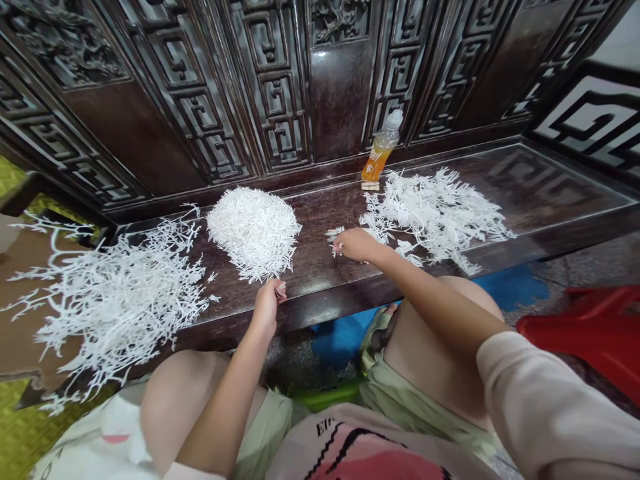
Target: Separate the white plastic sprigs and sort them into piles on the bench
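Note:
My left hand (270,301) is at the front edge of the dark wooden bench, its fingers closed around small white plastic pieces that barely show. Just beyond it lies a rounded heap of short white plastic pieces (254,230). Farther right, my right hand (354,245) hovers low over the bench with fingers pinched together. White bits show at its fingertips, but what it grips is partly hidden. A few small white pieces (334,233) lie beside those fingers. Right of that hand spreads a pile of white branched sprigs (440,210).
A larger tangle of white branched stems (125,293) covers the bench's left end and overhangs cardboard (20,267). A bottle of orange drink (381,150) stands by the carved wooden backrest (343,100). A red plastic stool (590,327) is at lower right.

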A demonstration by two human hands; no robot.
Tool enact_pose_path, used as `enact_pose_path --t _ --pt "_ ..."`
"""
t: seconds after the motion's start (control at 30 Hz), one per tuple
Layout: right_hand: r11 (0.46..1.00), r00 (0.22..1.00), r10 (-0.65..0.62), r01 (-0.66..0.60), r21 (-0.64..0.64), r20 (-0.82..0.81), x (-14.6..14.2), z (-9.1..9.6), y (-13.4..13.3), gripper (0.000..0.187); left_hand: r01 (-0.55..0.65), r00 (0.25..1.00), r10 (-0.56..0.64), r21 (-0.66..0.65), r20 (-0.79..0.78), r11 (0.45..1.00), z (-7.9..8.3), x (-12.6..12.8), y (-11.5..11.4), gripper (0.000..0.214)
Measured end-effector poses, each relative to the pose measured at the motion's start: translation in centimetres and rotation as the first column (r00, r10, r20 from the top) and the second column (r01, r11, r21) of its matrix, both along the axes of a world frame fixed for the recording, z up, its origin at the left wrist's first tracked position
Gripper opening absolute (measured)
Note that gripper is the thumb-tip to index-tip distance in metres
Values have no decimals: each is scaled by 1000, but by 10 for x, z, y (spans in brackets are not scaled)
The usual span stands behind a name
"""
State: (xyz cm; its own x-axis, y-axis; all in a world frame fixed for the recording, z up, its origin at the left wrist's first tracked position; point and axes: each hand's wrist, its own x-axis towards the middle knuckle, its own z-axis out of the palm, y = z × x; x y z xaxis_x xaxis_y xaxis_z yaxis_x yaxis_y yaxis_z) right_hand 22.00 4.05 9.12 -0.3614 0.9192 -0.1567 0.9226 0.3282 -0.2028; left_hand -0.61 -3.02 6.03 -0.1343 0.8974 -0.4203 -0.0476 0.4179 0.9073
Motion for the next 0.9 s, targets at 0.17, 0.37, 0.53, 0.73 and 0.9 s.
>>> enact_pose_path --t 0.17,0.37,0.53,0.73,0.9 --pt "954 898 68 -186 -235 -435 -8 7 -4 25 -144 887 254 293 -385 945 6 -19 19 26" --pt "889 700 -24 -311 -335 -713 -39 5 -22 28 346 867 -183 295 -463 891 2 4 5 24" --pt "868 507 -246 -264 -421 -826 -41 4 -26 30 492 862 -434 219 -263 843 -3 24 -8 31" --pt "838 337 -399 -245 -488 -853 -48 4 -33 32 436 895 -377 295 -237 850 0 26 -10 31" --pt "826 281 -448 -233 -514 -848 -54 -2 -39 34 452 892 -419 290 -168 844 4 28 -14 31"
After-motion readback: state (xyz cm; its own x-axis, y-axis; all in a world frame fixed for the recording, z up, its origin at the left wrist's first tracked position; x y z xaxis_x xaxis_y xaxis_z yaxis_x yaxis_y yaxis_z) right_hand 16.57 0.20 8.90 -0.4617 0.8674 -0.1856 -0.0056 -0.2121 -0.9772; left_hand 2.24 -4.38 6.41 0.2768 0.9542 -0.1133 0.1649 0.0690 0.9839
